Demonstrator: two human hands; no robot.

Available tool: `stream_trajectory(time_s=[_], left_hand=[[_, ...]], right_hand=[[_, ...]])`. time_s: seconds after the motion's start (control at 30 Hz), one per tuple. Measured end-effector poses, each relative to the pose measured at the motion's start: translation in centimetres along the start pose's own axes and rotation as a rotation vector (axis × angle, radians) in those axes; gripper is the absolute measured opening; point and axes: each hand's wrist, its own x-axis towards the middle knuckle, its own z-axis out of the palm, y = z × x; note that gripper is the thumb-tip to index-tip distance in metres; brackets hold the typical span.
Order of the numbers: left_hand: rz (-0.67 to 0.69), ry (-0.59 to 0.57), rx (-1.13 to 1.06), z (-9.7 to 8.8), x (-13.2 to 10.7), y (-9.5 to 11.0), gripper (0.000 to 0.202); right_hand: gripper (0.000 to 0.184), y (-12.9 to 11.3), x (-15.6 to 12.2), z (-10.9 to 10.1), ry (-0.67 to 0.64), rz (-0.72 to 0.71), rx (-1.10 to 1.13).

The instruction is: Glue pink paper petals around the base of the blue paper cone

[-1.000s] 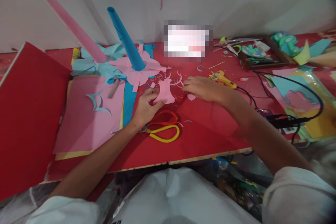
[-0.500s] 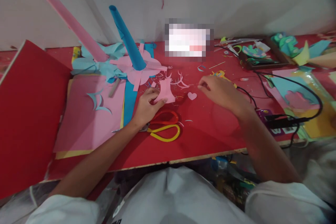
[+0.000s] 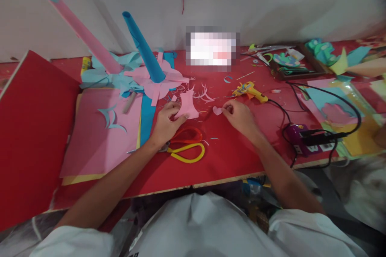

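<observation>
My left hand (image 3: 165,122) rests on the red table (image 3: 229,156) and pinches a pink paper cut-out (image 3: 188,105) between thumb and fingers. My right hand (image 3: 239,116) lies to its right with the fingers curled, and its fingertips pinch the edge of a small pink paper heart (image 3: 216,110) that lies on the table. Scissors with an orange and a yellow handle (image 3: 183,146) lie just under my left wrist. A yellow glue gun (image 3: 251,91) lies beyond my right hand.
Pink and blue paper sheets (image 3: 102,132) lie at the left beside a large red board (image 3: 30,132). A pink roll (image 3: 81,32) and a blue roll (image 3: 143,48) lean over paper flowers. A black cable runs to a purple power strip (image 3: 300,139). Paper scraps fill the back right.
My right hand moved right off the small pink heart, then came back left, and its fingertips now pinch the heart's edge. My left hand kept its hold on the pink cut-out.
</observation>
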Motion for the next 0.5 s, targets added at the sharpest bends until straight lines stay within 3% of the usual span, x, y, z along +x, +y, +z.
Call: stream_trajectory(time_s=[0.17,0.27,0.37,0.5], left_hand=[[0.004,-0.005,0.006,0.0,0.0,0.1,0.048],[0.008,0.001,0.0,0.0,-0.1,0.0,0.048],[0.017,0.009,-0.007,0.1,-0.1,-0.2,0.051],[0.017,0.015,-0.005,0.2,-0.1,-0.4,0.051]], right_hand=[[0.009,0.2,0.1,0.3,0.034,-0.067,0.07],[0.012,0.2,0.2,-0.4,0.052,-0.191,0.092],[0.022,-0.1,0.5,-1.5,0.006,-0.342,0.052],[0.037,-1.4,1.6,-3.1,-0.115,-0.54,-0.164]])
